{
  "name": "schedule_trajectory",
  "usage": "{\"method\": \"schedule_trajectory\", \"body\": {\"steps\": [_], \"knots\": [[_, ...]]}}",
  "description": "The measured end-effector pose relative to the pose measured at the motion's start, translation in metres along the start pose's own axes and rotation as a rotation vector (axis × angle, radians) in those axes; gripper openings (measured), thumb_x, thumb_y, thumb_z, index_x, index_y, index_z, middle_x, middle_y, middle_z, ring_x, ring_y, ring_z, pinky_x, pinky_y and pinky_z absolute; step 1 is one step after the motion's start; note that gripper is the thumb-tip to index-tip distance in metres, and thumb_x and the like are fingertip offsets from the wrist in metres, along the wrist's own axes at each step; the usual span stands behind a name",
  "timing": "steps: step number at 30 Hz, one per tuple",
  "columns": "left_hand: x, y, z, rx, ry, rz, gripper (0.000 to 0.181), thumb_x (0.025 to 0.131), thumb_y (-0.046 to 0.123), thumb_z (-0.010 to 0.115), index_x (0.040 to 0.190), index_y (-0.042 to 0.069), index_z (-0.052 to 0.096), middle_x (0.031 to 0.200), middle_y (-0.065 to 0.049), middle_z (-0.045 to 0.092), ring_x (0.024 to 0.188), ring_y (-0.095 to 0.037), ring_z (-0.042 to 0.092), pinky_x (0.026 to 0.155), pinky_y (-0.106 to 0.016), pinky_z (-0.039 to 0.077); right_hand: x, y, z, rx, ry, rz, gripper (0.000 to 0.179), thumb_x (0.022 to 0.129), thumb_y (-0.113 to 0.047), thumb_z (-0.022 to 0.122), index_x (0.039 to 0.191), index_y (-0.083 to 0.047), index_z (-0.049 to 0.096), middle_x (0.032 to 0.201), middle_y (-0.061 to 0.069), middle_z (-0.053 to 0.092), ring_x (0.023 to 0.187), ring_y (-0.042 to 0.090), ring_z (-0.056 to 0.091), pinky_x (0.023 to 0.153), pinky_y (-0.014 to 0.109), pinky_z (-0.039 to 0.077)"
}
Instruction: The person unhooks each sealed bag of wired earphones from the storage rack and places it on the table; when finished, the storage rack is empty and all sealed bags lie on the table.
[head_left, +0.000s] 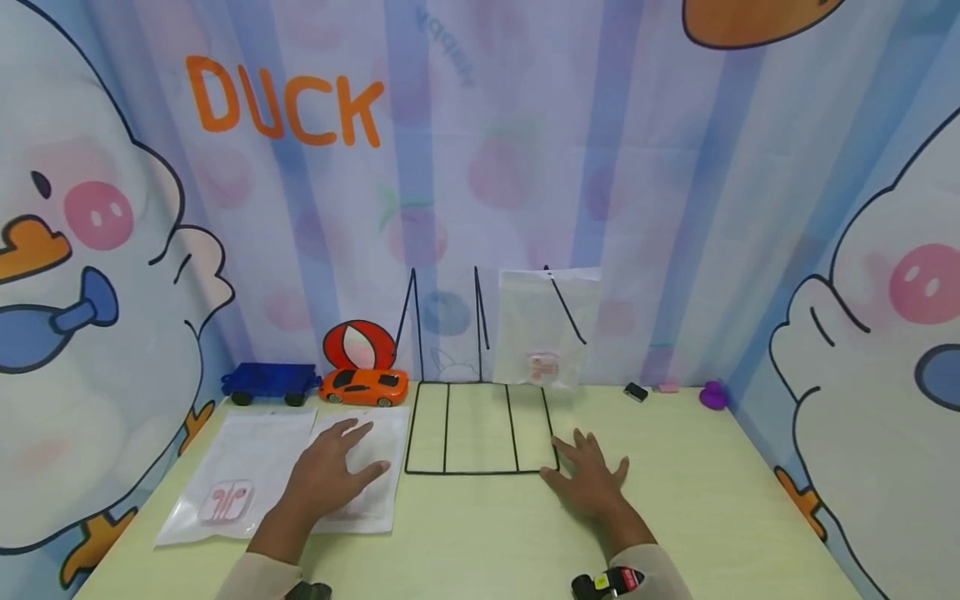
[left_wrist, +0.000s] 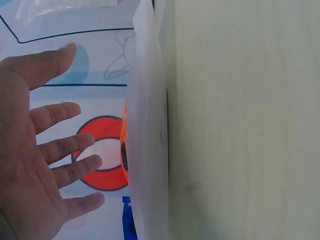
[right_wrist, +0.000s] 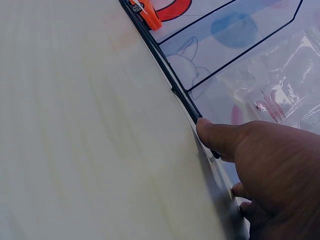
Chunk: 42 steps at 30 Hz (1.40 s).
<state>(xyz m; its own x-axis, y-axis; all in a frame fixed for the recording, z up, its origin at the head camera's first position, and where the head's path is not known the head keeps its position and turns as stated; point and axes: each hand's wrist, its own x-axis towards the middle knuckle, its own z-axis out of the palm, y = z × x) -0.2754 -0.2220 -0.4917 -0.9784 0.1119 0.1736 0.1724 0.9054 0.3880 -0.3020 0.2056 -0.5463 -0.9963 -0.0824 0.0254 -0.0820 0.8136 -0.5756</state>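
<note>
A black wire display rack (head_left: pixel 480 473) stands on the table, its hooks rising at the back. On its right hook hangs a clear plastic bag (head_left: pixel 536 312) with a small pink earphone print. My right hand (head_left: pixel 588 479) is at the rack's front right corner, its thumb touching the wire in the right wrist view and its other fingers spread. My left hand (head_left: pixel 322 475), fingers spread and holding nothing, is over the right one of two flat bags. That bag (head_left: pixel 378 500) lies partly hidden beneath it; the other bag (head_left: pixel 251 446), with an earphone print, lies to its left.
Behind the flat bags stand a blue toy trailer (head_left: pixel 273 382) and an orange toy car (head_left: pixel 365 387). At the back right are a small black object (head_left: pixel 636 392), a pink block (head_left: pixel 666 387) and a purple toy (head_left: pixel 713 396). A printed curtain (head_left: pixel 502 167) encloses the table.
</note>
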Motion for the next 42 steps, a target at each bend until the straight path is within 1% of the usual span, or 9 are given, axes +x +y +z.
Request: {"method": "schedule_trajectory", "body": {"steps": [4, 9, 18, 22, 26, 30, 33, 37, 42], "knots": [[0.005, 0.014, 0.006, 0.029, 0.016, 0.035, 0.074, 0.097, 0.053, 0.077, 0.156, 0.012, 0.061, 0.163, -0.025, 0.053, 0.147, -0.051, 0.053, 0.117, -0.072, 0.045, 0.001, 0.001, 0.001, -0.008, 0.001, 0.001, 0.066, 0.105, -0.05, 0.066, 0.163, -0.021, 0.052, 0.18, 0.023, 0.025, 0.17, 0.049, 0.011, 0.12, 0.089, -0.011], [0.013, 0.033, 0.013, 0.047, 0.01, 0.046, 0.072, 0.097, 0.051, 0.077, 0.155, 0.012, 0.062, 0.163, -0.024, 0.054, 0.147, -0.049, 0.055, 0.118, -0.071, 0.046, 0.002, 0.002, 0.003, -0.006, 0.004, 0.001, 0.067, 0.105, -0.05, 0.066, 0.164, -0.021, 0.052, 0.18, 0.023, 0.025, 0.17, 0.049, 0.01, 0.12, 0.089, -0.012], [0.025, 0.061, 0.034, 0.028, 0.003, 0.052, 0.072, 0.096, 0.048, 0.078, 0.155, 0.01, 0.062, 0.163, -0.026, 0.053, 0.151, -0.048, 0.05, 0.125, -0.069, 0.039, 0.001, 0.003, 0.003, -0.002, 0.005, -0.001, 0.067, 0.105, -0.051, 0.067, 0.163, -0.022, 0.053, 0.18, 0.023, 0.025, 0.17, 0.049, 0.012, 0.119, 0.09, -0.011], [0.027, 0.072, 0.045, 0.054, -0.015, 0.038, 0.074, 0.097, 0.048, 0.078, 0.158, 0.011, 0.059, 0.165, -0.027, 0.049, 0.154, -0.049, 0.045, 0.128, -0.068, 0.036, 0.001, 0.002, 0.003, -0.002, -0.009, 0.005, 0.067, 0.105, -0.051, 0.067, 0.164, -0.022, 0.052, 0.18, 0.023, 0.025, 0.17, 0.049, 0.011, 0.119, 0.09, -0.011], [0.033, 0.084, 0.054, 0.084, -0.029, 0.05, 0.077, 0.097, 0.05, 0.077, 0.16, 0.011, 0.056, 0.166, -0.028, 0.047, 0.156, -0.051, 0.041, 0.13, -0.066, 0.033, 0.001, 0.002, 0.002, -0.004, -0.003, 0.003, 0.067, 0.105, -0.051, 0.067, 0.164, -0.022, 0.052, 0.18, 0.024, 0.025, 0.17, 0.049, 0.011, 0.119, 0.09, -0.011], [0.036, 0.094, 0.062, 0.05, -0.043, 0.046, 0.076, 0.098, 0.049, 0.077, 0.159, 0.009, 0.056, 0.166, -0.029, 0.046, 0.156, -0.052, 0.039, 0.13, -0.064, 0.034, 0.001, 0.002, 0.003, -0.006, 0.002, 0.002, 0.067, 0.105, -0.051, 0.067, 0.164, -0.022, 0.052, 0.18, 0.023, 0.025, 0.17, 0.049, 0.011, 0.119, 0.09, -0.011], [0.035, 0.1, 0.068, -0.008, -0.07, 0.018, 0.075, 0.098, 0.046, 0.077, 0.159, 0.007, 0.056, 0.166, -0.03, 0.045, 0.155, -0.052, 0.04, 0.128, -0.065, 0.038, 0.002, 0.003, 0.004, -0.003, -0.004, 0.007, 0.067, 0.105, -0.051, 0.067, 0.163, -0.023, 0.053, 0.18, 0.023, 0.025, 0.17, 0.049, 0.011, 0.12, 0.09, -0.011], [0.033, 0.103, 0.076, -0.057, -0.078, 0.002, 0.074, 0.098, 0.044, 0.076, 0.157, 0.004, 0.056, 0.164, -0.032, 0.045, 0.154, -0.054, 0.04, 0.126, -0.066, 0.039, 0.003, 0.002, 0.005, 0.002, -0.011, 0.003, 0.067, 0.105, -0.052, 0.067, 0.164, -0.023, 0.052, 0.181, 0.022, 0.024, 0.17, 0.048, 0.011, 0.12, 0.09, -0.011], [0.034, 0.104, 0.082, -0.091, -0.077, 0.016, 0.071, 0.098, 0.041, 0.076, 0.153, 0.0, 0.059, 0.16, -0.036, 0.048, 0.154, -0.061, 0.038, 0.127, -0.07, 0.035, 0.003, 0.001, 0.003, 0.001, -0.007, 0.0, 0.068, 0.105, -0.052, 0.067, 0.164, -0.022, 0.052, 0.181, 0.022, 0.024, 0.17, 0.049, 0.01, 0.119, 0.09, -0.011]]}}
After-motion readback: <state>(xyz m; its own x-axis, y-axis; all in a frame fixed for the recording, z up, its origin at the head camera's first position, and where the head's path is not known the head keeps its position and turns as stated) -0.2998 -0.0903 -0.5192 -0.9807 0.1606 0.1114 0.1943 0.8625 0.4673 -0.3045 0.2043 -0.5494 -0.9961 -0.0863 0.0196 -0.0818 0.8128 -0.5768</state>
